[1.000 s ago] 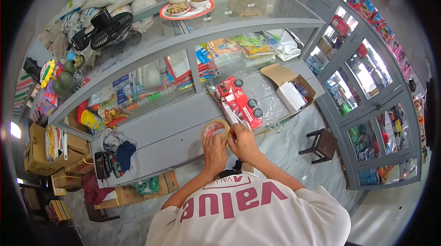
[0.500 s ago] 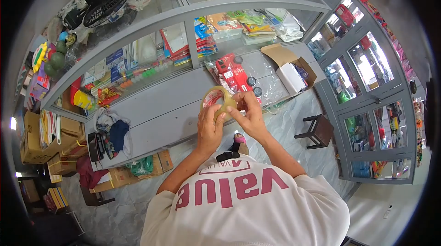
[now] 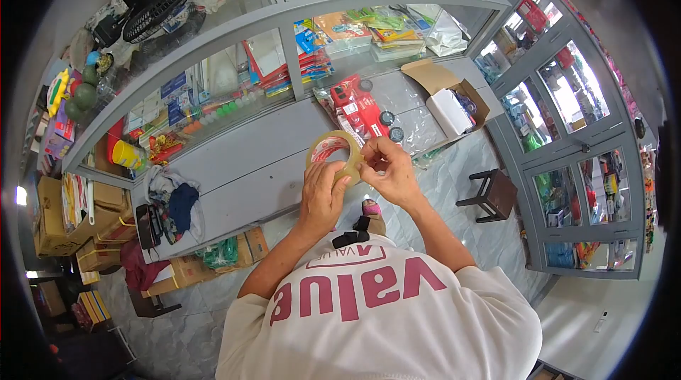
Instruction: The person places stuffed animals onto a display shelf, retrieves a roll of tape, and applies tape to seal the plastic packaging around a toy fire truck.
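Note:
My left hand grips a wide roll of clear packing tape by its lower rim, with the thumb along the near side. At the roll's right edge, my right hand has thumb and fingertips pinched together at the tape. Whether a loose tape end sits between them is too small to see. Just beyond the roll, a red toy truck with dark wheels lies in clear plastic wrapping on the grey shelf.
An open cardboard box with a white insert stands right of the truck. Behind runs a glass display case with packaged goods. Clothes lie at the shelf's left end. A dark stool stands on the floor at right.
My right hand has shifted slightly right and down, its fingers drawn back to the roll's edge. The left hand keeps its hold, and the roll shows a little more of its face.

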The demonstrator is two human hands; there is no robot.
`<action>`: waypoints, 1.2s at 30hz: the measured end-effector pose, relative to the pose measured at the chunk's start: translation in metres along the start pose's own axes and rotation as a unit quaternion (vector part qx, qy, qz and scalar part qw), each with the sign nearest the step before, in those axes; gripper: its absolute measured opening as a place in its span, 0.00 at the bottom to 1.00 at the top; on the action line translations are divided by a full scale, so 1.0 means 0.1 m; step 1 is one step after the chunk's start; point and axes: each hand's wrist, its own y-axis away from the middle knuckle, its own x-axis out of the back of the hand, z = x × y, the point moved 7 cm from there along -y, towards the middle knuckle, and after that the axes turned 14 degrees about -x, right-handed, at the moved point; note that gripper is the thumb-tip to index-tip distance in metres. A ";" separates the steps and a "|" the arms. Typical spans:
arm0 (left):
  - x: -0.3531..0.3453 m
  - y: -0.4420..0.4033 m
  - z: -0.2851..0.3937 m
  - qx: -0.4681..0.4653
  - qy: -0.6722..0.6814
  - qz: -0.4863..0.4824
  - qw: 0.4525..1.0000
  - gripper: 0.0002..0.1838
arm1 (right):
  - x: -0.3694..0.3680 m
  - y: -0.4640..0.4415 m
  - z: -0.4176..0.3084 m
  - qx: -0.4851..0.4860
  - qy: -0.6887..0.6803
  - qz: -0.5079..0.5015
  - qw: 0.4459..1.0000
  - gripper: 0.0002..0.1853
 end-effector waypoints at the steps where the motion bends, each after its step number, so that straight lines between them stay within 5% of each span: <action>1: 0.00 0.00 0.01 0.000 -0.001 0.002 1.000 0.11 | -0.01 0.01 0.00 0.000 0.000 0.000 1.000 0.09; 9: -0.08 -0.03 0.05 0.013 0.029 -0.002 1.000 0.11 | 0.09 0.06 0.06 0.040 -0.015 0.106 0.993 0.07; 12: -0.09 -0.02 -0.17 0.131 0.120 0.025 0.984 0.11 | 0.09 0.15 -0.18 0.107 0.038 0.103 0.988 0.07; 16: -0.01 -0.12 -0.06 0.062 0.023 0.039 0.997 0.11 | 0.07 0.19 -0.33 0.160 0.119 0.164 0.966 0.08; 24: -0.05 -0.18 0.10 -0.043 -0.085 0.009 0.995 0.10 | 0.03 0.15 -0.25 0.103 0.096 0.151 0.978 0.06; 36: 0.00 -0.25 -0.03 0.000 -0.003 -0.016 1.000 0.11 | -0.01 -0.08 -0.12 0.047 0.077 0.082 0.992 0.05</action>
